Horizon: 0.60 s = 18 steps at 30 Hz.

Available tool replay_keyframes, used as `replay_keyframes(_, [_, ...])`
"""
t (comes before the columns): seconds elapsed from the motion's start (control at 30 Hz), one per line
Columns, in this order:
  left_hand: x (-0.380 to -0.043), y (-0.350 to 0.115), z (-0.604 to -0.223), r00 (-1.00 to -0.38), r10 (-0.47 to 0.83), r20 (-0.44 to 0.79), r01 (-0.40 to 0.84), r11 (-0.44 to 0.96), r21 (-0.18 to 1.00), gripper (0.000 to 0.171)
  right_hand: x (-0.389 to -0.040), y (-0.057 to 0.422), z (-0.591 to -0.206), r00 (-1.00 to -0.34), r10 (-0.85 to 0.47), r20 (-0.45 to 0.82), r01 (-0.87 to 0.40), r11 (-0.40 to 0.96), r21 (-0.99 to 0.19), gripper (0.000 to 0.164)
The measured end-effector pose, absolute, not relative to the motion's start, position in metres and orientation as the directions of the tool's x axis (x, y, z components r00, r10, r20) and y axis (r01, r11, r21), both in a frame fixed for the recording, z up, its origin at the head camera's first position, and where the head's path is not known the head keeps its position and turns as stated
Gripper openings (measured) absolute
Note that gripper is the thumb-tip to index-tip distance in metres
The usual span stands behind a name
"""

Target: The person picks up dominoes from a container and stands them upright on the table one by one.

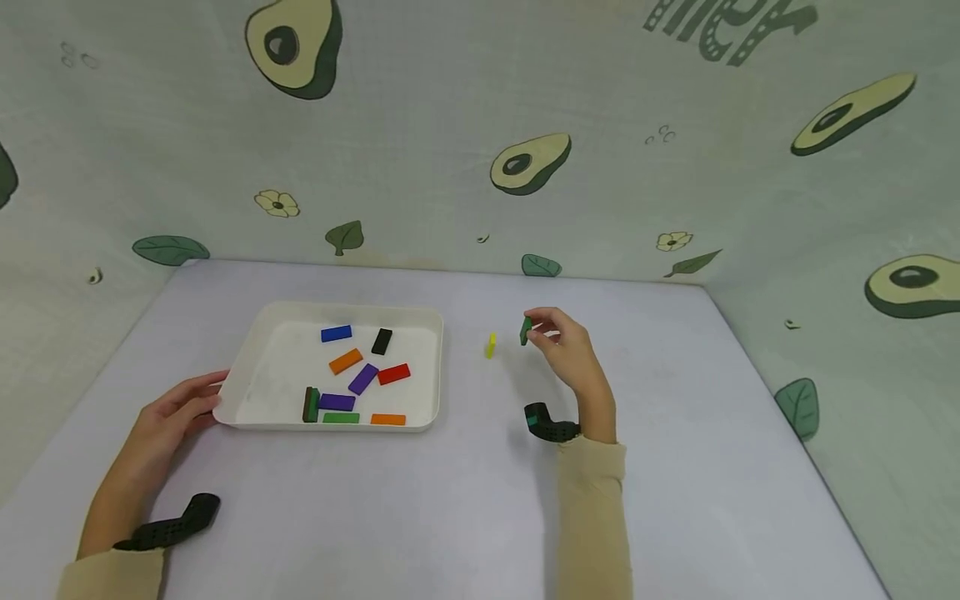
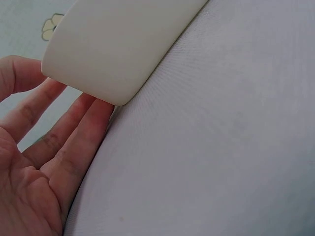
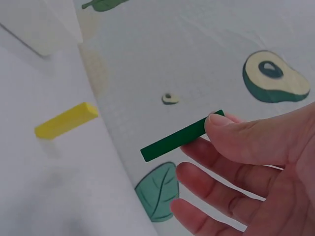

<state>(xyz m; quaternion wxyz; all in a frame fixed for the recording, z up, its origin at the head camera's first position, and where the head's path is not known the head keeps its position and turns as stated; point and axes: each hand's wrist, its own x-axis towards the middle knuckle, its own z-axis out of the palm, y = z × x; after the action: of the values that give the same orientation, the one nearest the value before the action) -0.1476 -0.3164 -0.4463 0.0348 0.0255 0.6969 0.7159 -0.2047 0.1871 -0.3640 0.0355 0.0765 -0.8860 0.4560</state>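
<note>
My right hand [image 1: 564, 342] is raised over the right part of the table, pinching a dark green block [image 3: 182, 136] by one end between thumb and forefinger. Its other fingers are spread below, clear of the block. A yellow block [image 1: 491, 346] stands on the table just left of this hand. My left hand [image 1: 169, 417] is at the left end of a white tray [image 1: 258, 367]; its fingers lie fairly straight against the outer wall [image 2: 103, 49] near the front corner. The tray partly hides those fingertips in the left wrist view.
Several blocks are spread inside the tray: blue [image 1: 336, 333], black [image 1: 382, 342], red [image 1: 393, 374], orange [image 1: 346, 361], purple [image 1: 363, 379] and light green [image 1: 341, 417]. A brown block [image 1: 307, 404] stands against a green one near the front wall. Printed cloth hangs behind the table.
</note>
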Motion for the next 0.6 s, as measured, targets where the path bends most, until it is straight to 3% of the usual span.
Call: replay_keyframes(0.6, [-0.147, -0.319, -0.445, -0.997, 0.073, -0.038, -0.039, -0.016, 0.999, 0.033, -0.222, 0.188, -0.402, -0.999, -0.033, -0.032, 0.005, 0.616, -0.788, 0.028])
